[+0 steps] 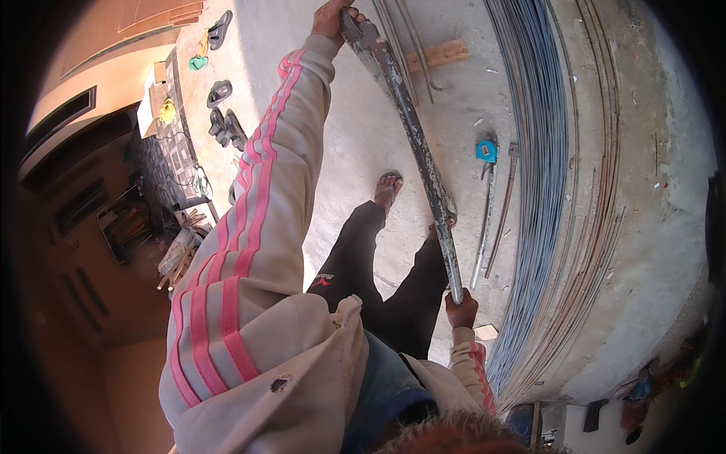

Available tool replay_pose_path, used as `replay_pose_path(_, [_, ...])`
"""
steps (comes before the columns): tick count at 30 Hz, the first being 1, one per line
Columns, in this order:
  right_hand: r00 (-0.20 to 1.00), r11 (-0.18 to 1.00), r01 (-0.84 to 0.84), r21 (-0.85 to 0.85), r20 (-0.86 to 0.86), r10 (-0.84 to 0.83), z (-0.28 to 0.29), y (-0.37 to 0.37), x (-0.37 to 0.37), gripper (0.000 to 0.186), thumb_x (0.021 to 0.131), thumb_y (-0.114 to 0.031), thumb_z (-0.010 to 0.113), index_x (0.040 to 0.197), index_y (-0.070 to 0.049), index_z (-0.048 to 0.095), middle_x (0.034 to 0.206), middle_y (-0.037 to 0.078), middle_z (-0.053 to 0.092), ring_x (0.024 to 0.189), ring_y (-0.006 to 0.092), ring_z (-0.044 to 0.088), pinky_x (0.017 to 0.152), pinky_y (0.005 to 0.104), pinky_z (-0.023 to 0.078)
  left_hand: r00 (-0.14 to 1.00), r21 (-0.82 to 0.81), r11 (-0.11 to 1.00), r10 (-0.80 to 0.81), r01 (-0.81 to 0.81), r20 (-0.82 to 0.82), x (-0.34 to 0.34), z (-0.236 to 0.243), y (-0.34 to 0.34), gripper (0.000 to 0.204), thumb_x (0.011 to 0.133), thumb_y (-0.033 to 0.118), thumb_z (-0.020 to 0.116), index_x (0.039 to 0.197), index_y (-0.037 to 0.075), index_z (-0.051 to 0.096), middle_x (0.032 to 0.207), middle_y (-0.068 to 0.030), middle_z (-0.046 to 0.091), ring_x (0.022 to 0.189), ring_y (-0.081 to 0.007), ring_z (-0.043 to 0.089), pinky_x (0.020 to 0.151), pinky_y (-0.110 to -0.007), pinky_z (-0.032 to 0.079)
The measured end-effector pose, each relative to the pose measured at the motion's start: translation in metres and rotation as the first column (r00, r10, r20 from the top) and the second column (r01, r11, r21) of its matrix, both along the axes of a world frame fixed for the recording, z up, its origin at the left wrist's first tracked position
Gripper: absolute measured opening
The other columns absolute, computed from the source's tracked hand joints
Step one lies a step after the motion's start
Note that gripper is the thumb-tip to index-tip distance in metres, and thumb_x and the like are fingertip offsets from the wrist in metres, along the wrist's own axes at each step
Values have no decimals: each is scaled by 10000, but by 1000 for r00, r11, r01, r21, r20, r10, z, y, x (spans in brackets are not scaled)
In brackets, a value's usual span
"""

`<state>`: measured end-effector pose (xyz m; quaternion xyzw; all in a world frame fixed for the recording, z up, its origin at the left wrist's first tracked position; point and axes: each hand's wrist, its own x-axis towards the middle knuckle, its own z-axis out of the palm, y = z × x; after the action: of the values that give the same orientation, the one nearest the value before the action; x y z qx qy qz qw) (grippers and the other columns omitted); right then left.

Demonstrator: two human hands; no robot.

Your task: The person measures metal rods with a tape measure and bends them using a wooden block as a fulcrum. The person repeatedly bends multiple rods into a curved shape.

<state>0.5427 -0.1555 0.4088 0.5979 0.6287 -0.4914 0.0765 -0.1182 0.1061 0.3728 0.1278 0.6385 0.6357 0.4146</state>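
A long metal bar (414,129) with worn, chipped dark paint slants across the view in front of me. At the top, my left hand (333,17) is closed at its broader end, partly cut off by the frame edge. My right hand (461,309) is wrapped round the thinner lower end. Next to the broad end, thin bent rods (404,53) lie on the concrete. To the right of the bar, a blue tape measure (486,151) rests on the floor beside a metal rod (484,227) and a rusty bar with a thicker head (502,212).
A long bundle of grey steel rods (537,151) runs down the right side, with browner rods (609,174) beyond it. A wooden piece (440,56) lies near the top. Sandals (227,127) and scrap wood (175,261) are at the left. My feet (389,189) stand under the bar.
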Motion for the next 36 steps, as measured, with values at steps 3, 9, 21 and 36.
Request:
replay_pose_path(3, [997, 996, -66, -60, 28, 68, 1, -7, -4, 247, 768, -248, 736, 804, -33, 619, 651, 214, 630, 651, 424, 654, 587, 495, 506, 994, -65, 998, 30, -23, 104, -5, 10, -7, 382, 859, 259, 648, 1164, 36, 587, 710, -18, 538, 746, -216, 612, 712, -366, 514])
replay_pose_path(9, [990, 999, -50, -20, 127, 52, 74, 0, -8, 274, 759, -283, 741, 750, -54, 590, 646, 200, 628, 648, 430, 637, 568, 507, 488, 987, -125, 992, 25, -6, 156, -1, 16, 4, 359, 873, 208, 599, 1178, 21, 565, 690, -37, 531, 715, -239, 607, 704, -390, 517])
replay_pose_path(21, [940, 951, 270, -152, 255, -226, 40, 12, -17, 235, 754, -197, 699, 785, 0, 574, 616, 185, 584, 542, 312, 590, 548, 445, 461, 979, 13, 995, -103, 102, 177, -8, 20, -23, 423, 888, 258, 606, 1222, 16, 510, 654, -17, 530, 680, -216, 588, 782, -412, 508])
replay_pose_path(36, [798, 973, 211, 97, 557, -228, -272, 141, 104, 612, 785, -430, 571, 1227, -9, 619, 1115, 305, 652, 1056, 494, 610, 911, 548, 472, 987, -89, 992, -76, 90, 145, -17, 31, -28, 428, 861, 290, 583, 1216, 52, 578, 623, 21, 549, 639, -186, 594, 751, -401, 510])
